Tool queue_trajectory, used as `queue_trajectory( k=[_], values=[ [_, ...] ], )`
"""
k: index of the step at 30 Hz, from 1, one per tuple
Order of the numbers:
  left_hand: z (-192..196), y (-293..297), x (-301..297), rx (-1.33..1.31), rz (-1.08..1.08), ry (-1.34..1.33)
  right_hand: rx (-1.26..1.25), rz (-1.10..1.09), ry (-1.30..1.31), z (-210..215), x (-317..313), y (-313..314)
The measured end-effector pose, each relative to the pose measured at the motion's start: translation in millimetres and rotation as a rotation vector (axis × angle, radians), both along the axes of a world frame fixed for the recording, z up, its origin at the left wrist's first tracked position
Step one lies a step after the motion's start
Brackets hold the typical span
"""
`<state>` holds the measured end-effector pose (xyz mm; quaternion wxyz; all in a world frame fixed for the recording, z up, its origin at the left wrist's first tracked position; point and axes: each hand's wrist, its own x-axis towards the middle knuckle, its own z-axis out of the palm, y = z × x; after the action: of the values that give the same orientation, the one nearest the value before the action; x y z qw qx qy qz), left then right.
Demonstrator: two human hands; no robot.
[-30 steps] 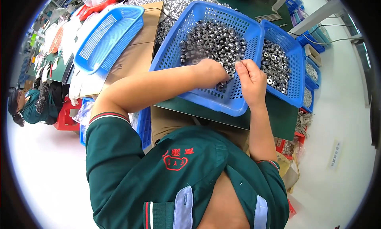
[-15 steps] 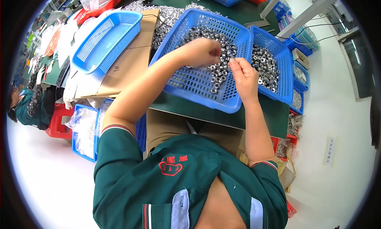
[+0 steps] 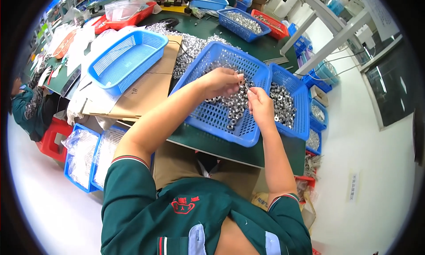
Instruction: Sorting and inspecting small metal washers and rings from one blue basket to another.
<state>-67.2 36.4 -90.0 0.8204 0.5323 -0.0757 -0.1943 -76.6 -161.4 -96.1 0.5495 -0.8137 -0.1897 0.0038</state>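
A blue mesh basket (image 3: 208, 118) sits in front of me on the green table (image 3: 221, 144), partly filled with small silver metal nuts (image 3: 234, 105). My left hand (image 3: 223, 81) hovers over the pile with its fingers pinched on a few nuts. My right hand (image 3: 260, 105) is just beside it, fingertips closed on a small nut. A second blue basket (image 3: 294, 122) holding more nuts adjoins the first on the right.
An empty blue basket (image 3: 126, 60) rests on flat cardboard (image 3: 137, 93) at the left. Loose nuts (image 3: 188, 47) lie heaped behind. Blue and red baskets (image 3: 245, 25) stand at the far end. Blue crates (image 3: 84, 155) sit on the floor left; another person (image 3: 26, 109) sits far left.
Both hands have lifted from the pile and drawn together over the basket's middle; the view has shifted, showing more of the far table.
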Motion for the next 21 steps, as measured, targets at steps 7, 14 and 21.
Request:
queue_trajectory(
  k=[7, 14, 21],
  values=[
    [-4, 3, 5, -0.017, 0.009, 0.014, 0.052, -0.097, -0.147, 10, 5, 11],
    [1, -6, 1, -0.016, 0.020, 0.121, -0.051, -0.129, -0.501, 11, 0, 7],
    [-2, -3, 0, -0.012, -0.012, 0.140, -0.204, -0.115, -0.778, 13, -2, 7]
  ],
)
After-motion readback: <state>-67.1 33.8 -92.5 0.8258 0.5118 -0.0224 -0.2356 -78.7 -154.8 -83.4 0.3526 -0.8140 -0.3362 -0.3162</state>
